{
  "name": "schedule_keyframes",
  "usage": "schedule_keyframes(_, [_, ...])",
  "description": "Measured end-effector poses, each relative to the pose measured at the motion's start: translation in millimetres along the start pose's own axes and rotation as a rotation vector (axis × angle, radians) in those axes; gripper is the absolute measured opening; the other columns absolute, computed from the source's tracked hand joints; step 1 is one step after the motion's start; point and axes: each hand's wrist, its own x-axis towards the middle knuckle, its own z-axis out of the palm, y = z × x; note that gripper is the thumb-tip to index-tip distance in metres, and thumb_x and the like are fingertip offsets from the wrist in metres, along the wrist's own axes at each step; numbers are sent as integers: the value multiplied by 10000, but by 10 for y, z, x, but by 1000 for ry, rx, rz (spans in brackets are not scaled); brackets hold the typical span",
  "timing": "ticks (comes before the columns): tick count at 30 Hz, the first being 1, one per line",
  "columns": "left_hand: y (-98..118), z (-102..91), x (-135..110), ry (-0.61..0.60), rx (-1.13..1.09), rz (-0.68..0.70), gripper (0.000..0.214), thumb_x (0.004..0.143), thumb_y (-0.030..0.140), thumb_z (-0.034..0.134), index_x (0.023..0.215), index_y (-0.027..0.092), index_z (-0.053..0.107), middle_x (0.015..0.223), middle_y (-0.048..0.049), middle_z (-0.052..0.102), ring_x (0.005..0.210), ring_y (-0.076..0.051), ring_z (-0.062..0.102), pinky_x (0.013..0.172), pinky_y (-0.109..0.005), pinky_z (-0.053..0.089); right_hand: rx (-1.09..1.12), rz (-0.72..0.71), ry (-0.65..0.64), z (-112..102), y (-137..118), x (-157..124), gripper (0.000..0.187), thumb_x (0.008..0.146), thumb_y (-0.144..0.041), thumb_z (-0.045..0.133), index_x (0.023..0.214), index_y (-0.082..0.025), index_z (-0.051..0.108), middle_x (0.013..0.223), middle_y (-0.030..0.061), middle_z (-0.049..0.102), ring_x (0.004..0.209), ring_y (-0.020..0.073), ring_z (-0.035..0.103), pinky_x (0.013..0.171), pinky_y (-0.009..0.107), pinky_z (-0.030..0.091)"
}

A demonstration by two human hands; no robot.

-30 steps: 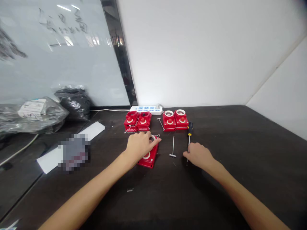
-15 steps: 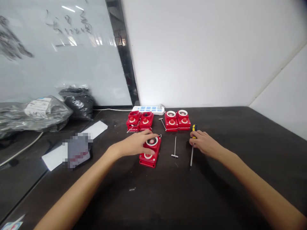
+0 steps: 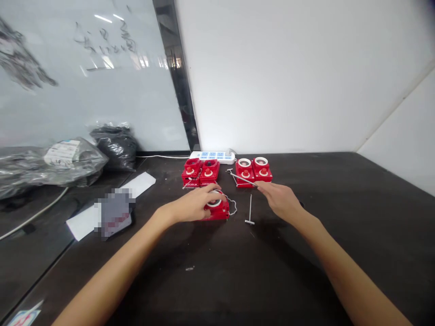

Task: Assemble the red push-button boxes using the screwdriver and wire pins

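Note:
My left hand [image 3: 195, 202] grips a red alarm box [image 3: 222, 213] with a white ring on top, its fingers over the ring and hiding part of the box. A loop of white cord [image 3: 234, 207] hangs out on the box's right side. Closed in my right hand [image 3: 282, 200] is a screwdriver [image 3: 245, 180]; its metal shaft points left and slightly away, and the handle is hidden by the palm. Between the hands a small T-shaped metal hammer [image 3: 250, 209] lies on the dark table.
Two red boxes with dark openings [image 3: 209, 170] stand behind my left hand. Two with white rings [image 3: 253, 170] stand farther right. A white power strip [image 3: 217, 157] lies along the wall. Paper [image 3: 144, 183], a blurred dark object [image 3: 117, 213] and plastic bags [image 3: 113, 147] are at left.
The box under my left hand has turned, and its cord loop now shows at the right. My right hand has moved inward, and the screwdriver swung from pointing down toward me to pointing left.

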Motion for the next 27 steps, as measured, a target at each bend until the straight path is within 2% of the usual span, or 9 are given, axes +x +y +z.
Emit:
schedule_keyframes(4, [-92,71,9,83,-32,-113,633,788,284,642,1378,273,414,1347,-88,490,1128,-255,566,932,-368,468,35,18,-171,-1,60,-105,321,1014,-318,319,1088,-229,618,874,49,726,764,224,673,675,304,435])
schedule_keyframes(6, [-119,107,21,103,0,-163,602,780,315,665,1337,258,443,1285,-84,535,1118,-267,564,929,-384,463,79,3,-247,-3,101,-140,301,1011,-323,334,1036,-229,619,848,36,713,742,208,656,686,301,429])
schedule_keyframes(8, [-138,105,18,81,13,-157,539,786,297,662,1291,256,478,1266,-76,547,1121,-267,559,923,-378,459,116,-8,-296,14,133,-163,277,999,-325,377,976,-229,635,859,33,711,764,202,646,713,304,429])
schedule_keyframes(13, [-146,7,-32,34,5,-155,492,781,296,667,1245,265,508,1272,-62,544,1089,-259,572,901,-364,458,189,-5,-356,57,201,-201,218,923,-229,473,928,-213,691,938,57,728,866,211,649,799,324,439])
schedule_keyframes(16, [-129,-13,-51,23,5,-165,495,788,347,675,1246,263,508,1278,-63,553,1109,-262,568,906,-360,455,264,16,-385,16,216,-212,207,901,-209,483,911,-197,689,893,58,726,820,194,646,772,310,444])
schedule_keyframes(20, [-138,43,-50,22,62,-172,562,820,456,642,1311,237,477,1303,-97,540,1116,-275,578,922,-369,452,306,45,-455,-57,172,-210,257,945,-226,397,955,-203,652,709,16,668,630,151,580,634,272,408])
schedule_keyframes(23, [-159,107,-35,33,128,-160,585,845,487,602,1341,215,453,1314,-116,522,1085,-279,598,909,-374,460,262,31,-466,-57,142,-208,254,947,-249,413,910,-209,661,742,23,679,650,153,577,643,274,393])
schedule_keyframes(27, [-152,159,-6,54,160,-167,550,853,440,590,1332,207,455,1307,-108,531,1044,-269,620,869,-363,481,214,23,-486,-3,147,-213,220,913,-269,494,817,-211,684,752,25,692,683,161,589,667,278,392])
